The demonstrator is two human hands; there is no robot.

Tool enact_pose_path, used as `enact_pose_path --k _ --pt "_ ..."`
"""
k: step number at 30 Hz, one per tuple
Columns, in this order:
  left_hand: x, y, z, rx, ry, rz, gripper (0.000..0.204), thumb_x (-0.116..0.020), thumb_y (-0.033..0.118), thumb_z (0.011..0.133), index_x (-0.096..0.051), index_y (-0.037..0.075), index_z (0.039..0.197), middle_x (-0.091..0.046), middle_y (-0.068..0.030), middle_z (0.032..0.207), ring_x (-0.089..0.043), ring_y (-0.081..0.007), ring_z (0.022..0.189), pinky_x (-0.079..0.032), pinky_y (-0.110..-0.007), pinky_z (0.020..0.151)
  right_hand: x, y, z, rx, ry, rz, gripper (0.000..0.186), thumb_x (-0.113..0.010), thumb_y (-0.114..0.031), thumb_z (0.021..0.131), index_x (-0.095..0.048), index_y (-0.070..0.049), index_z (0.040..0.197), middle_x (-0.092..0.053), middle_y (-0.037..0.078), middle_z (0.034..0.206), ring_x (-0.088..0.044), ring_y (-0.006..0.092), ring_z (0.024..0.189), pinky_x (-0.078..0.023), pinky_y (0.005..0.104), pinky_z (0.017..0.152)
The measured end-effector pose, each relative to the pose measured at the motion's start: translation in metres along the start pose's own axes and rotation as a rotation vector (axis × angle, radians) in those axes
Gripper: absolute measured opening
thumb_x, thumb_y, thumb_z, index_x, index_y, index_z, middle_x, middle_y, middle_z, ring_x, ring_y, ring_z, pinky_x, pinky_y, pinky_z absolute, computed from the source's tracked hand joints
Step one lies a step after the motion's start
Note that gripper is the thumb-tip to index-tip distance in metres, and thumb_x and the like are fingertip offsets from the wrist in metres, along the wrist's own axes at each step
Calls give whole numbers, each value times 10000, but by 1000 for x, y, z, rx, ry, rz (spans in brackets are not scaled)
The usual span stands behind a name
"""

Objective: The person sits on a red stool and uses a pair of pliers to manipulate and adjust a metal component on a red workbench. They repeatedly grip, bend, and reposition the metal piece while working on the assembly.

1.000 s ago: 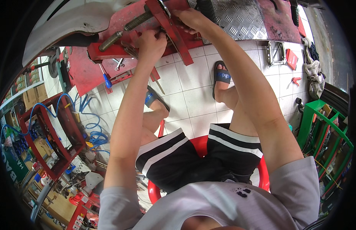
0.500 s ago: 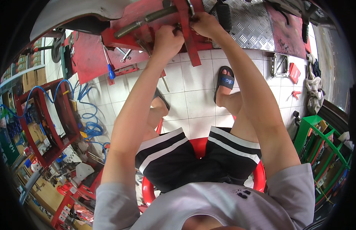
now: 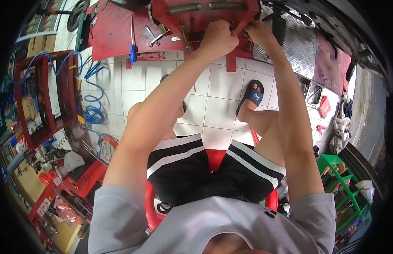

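My left hand (image 3: 221, 39) is closed, with bent fingers at the left side of an upright bar on a red metal frame (image 3: 231, 62). Whatever lies in its fingertips is hidden. Across that bar, my right hand (image 3: 261, 34) has its fingers curled together against the frame; what they pinch is too small to make out. A dull metal cylinder (image 3: 186, 7) runs across the top of the frame. Left of my left hand, a screwdriver (image 3: 133, 53) with a blue handle and some wrenches (image 3: 155, 39) lie on the red platform (image 3: 109, 36).
I sit on a red stool (image 3: 150, 211) over a white tiled floor (image 3: 213, 101). A blue coiled hose (image 3: 94, 115) hangs by a red rack (image 3: 46, 99) at left. At right are a green rack (image 3: 332, 163), a red box (image 3: 324, 106) and a grey cloth (image 3: 341, 131).
The whole view has shifted, so the frame and platform sit farther right and higher. Both hands stay at the same upright bar, fingers still bent.
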State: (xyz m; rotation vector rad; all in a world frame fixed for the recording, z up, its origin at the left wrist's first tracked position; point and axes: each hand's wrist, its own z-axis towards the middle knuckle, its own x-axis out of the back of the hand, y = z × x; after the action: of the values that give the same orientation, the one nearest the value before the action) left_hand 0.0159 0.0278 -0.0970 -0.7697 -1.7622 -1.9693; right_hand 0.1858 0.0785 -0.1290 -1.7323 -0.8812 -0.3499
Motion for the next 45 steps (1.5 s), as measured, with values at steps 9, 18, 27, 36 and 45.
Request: enact_pose_path --k 9,18,27,36,45 --pt "-10 0 -7 -32 5 77 243 -579 114 730 -595 -91 859 -625 -270 779 -625 -420 764 -520 -453 709 -8 -5 0 -111 80 -4 329 -502 -296 814 -673 -117 1032 -644 206 1055 -582 396 1051 -454 427 888" --pt "-60 -31 -11 411 -220 -157 427 -536 101 735 -510 -76 1122 -578 -276 1116 -556 -425 1060 -461 -435 904 -5 4 4 -70 76 -101 413 -489 -309 809 -647 -116 1138 -616 219 1153 -544 393 1137 -425 411 979" --pt "-91 -73 -5 383 -77 -57 454 -533 168 819 -473 -104 1178 -554 -316 1158 -539 -419 1125 -454 -428 919 -5 -37 -21 -47 117 -109 465 -469 -280 790 -618 -95 1190 -576 222 1217 -513 410 1167 -404 434 1014" --pt "-86 -9 -9 230 -337 267 420 -537 246 799 -599 -140 952 -606 -305 1035 -614 -407 990 -517 -432 844 -1 70 37 401 338 -454 280 -458 -221 814 -630 -41 943 -649 200 896 -635 362 839 -511 419 712" --pt "-31 2 -24 110 -553 204 430 -539 266 826 -526 -133 985 -619 -332 844 -636 -449 859 -527 -460 755 -3 -17 -11 -289 -103 677 218 -460 -235 846 -600 -85 771 -447 -21 579 -305 80 479 -219 280 424"
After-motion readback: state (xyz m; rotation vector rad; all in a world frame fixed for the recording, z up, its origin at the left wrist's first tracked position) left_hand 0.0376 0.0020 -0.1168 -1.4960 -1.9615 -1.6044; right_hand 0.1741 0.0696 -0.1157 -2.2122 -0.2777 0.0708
